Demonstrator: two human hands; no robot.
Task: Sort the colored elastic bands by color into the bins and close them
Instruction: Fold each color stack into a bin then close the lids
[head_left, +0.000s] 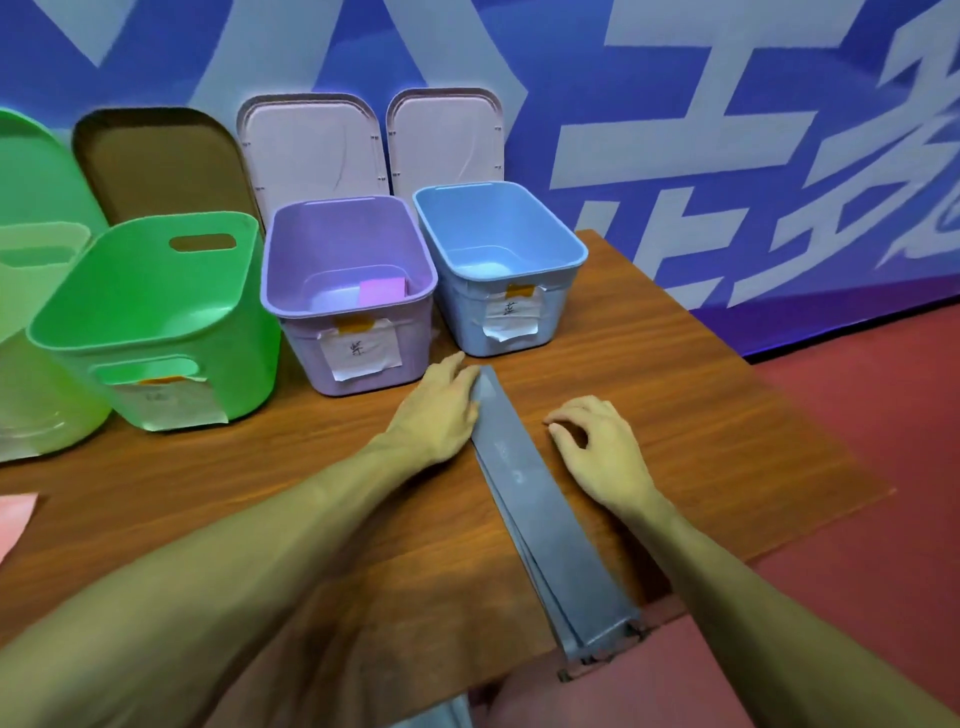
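Note:
A long flat grey-blue elastic band (545, 519) lies folded on the wooden table (727, 415), running from near the bins down past the table's front edge. My left hand (441, 410) rests at its far end, fingers touching the band's tip. My right hand (597, 441) sits just right of the band, fingers curled, holding nothing. Open bins stand in a row behind: green (156, 312), purple (353, 291) with a folded purple band (382, 291) inside, and blue (498, 260), which looks empty.
Lids lean against the blue wall behind the bins: a brown one (161, 161) and two pale pink ones (311, 145) (447, 135). Another pale green bin (31, 338) sits at far left. A pink piece (15, 514) lies at the table's left edge. Red floor lies to the right.

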